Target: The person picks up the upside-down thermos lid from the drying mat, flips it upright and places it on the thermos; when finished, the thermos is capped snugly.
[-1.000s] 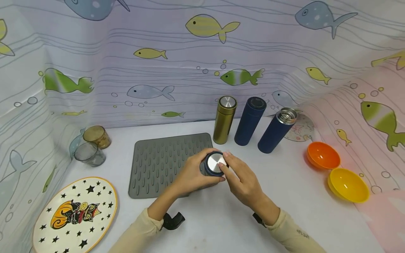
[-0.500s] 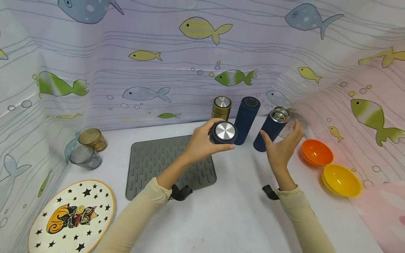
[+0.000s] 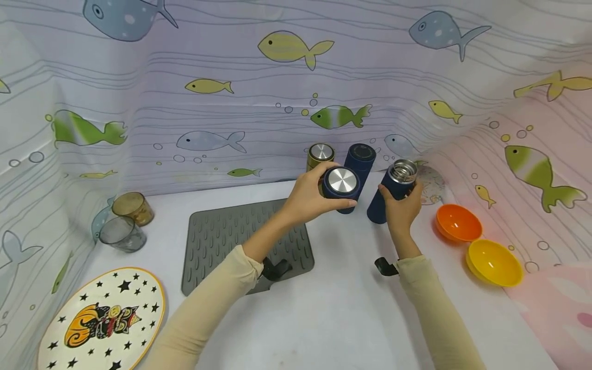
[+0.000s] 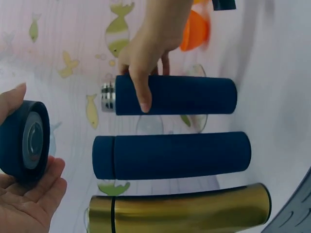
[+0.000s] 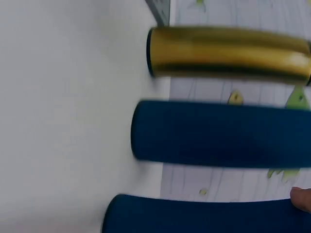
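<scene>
My left hand (image 3: 309,198) holds a navy thermos lid (image 3: 342,181) by its sides, with the brushed silver top facing up. In the left wrist view the lid's (image 4: 22,141) inner side with its stopper shows. My right hand (image 3: 403,208) grips the upper part of an open navy thermos flask (image 4: 194,96), whose bare steel neck (image 3: 403,171) is uncovered. This flask stands upright on the table. Just left of it stand a second navy thermos (image 4: 184,155) with its cap on and a gold thermos (image 4: 184,213), partly hidden behind the lid in the head view.
A grey ribbed mat (image 3: 231,241) lies left of centre. Two glass tumblers (image 3: 122,234) and an oval plate (image 3: 99,285) with a cat picture are at the left. Orange (image 3: 458,223) and yellow (image 3: 494,263) bowls stand at the right. A fish-patterned curtain (image 3: 208,113) surrounds the table.
The right hand has let go of the lid and moved right onto the open flask. My left hand has carried the lid forward and right, towards the flasks.
</scene>
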`<state>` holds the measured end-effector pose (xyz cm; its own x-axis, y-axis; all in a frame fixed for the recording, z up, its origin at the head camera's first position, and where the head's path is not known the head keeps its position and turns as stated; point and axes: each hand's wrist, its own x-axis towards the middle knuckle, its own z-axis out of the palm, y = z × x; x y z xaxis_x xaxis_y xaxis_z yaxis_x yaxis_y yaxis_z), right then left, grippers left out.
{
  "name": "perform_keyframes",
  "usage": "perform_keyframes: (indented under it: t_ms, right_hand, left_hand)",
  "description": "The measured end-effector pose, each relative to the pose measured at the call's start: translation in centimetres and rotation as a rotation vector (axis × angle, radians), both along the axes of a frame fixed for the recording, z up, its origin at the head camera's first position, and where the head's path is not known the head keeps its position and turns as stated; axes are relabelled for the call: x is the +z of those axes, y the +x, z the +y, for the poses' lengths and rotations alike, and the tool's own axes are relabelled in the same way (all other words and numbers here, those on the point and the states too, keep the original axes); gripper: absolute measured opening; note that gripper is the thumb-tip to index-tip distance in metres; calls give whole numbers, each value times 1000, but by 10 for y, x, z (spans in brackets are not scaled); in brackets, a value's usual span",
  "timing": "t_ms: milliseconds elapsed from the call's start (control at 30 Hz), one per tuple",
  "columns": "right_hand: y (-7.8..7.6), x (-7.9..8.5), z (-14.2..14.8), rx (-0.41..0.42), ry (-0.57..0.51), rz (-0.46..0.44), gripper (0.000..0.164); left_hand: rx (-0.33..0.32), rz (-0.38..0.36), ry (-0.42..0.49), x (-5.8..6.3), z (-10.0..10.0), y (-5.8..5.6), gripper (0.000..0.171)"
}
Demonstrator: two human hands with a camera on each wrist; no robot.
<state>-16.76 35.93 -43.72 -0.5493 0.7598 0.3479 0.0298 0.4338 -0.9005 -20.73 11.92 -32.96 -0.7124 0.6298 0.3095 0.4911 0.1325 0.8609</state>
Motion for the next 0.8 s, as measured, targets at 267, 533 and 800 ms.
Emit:
perform_keyframes:
  t_ms: [267, 533, 800]
  right_hand:
    - [35, 4, -53, 137, 85, 77, 73]
    - [56, 6, -101, 300, 80, 135, 73]
    - [73, 28, -139, 351, 63, 101, 67]
  left_hand:
    - [-9, 16, 26, -2, -3, 3, 76]
    - [-32, -15, 51, 0, -5, 11, 73]
    - [-44, -63, 37, -14, -1, 17, 73]
